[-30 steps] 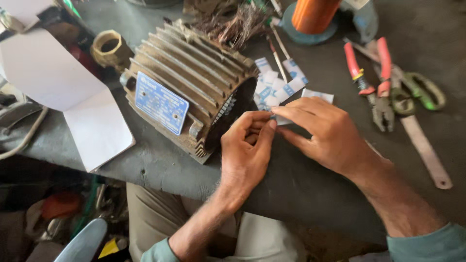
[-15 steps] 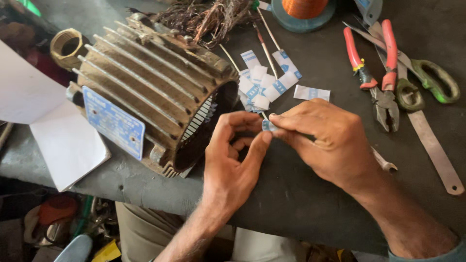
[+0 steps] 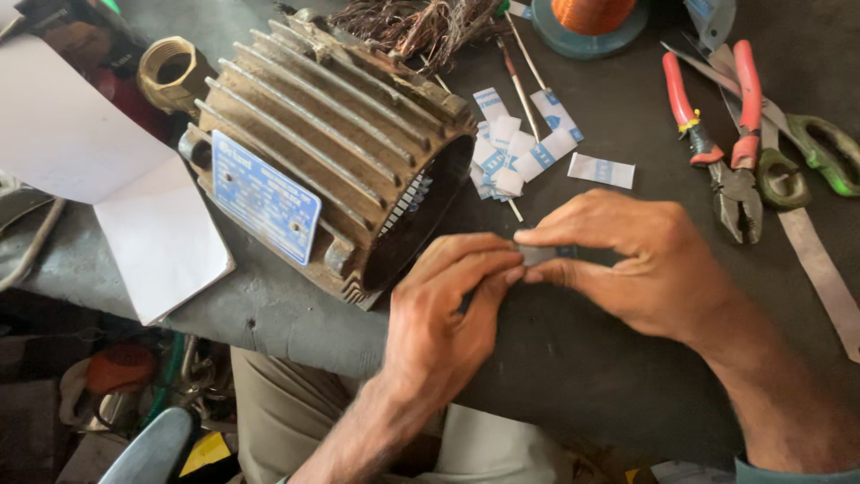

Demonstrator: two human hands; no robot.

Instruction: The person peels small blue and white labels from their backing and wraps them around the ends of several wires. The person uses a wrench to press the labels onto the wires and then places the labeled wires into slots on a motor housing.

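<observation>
A small grey-white paper slip (image 3: pixel 540 254), pinched at both ends, lies level above the dark bench.

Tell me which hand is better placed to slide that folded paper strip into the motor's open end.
Left, probably. The left hand lies right beside the motor opening, and its fingertips pinch the paper strip. The right hand holds the strip's far end, farther from the opening.

On your dark table (image 3: pixel 269 323) lie red-handled pliers (image 3: pixel 717 134), green-handled scissors (image 3: pixel 811 152), a brass threaded fitting (image 3: pixel 172 72) and folded white paper (image 3: pixel 107 197).
</observation>
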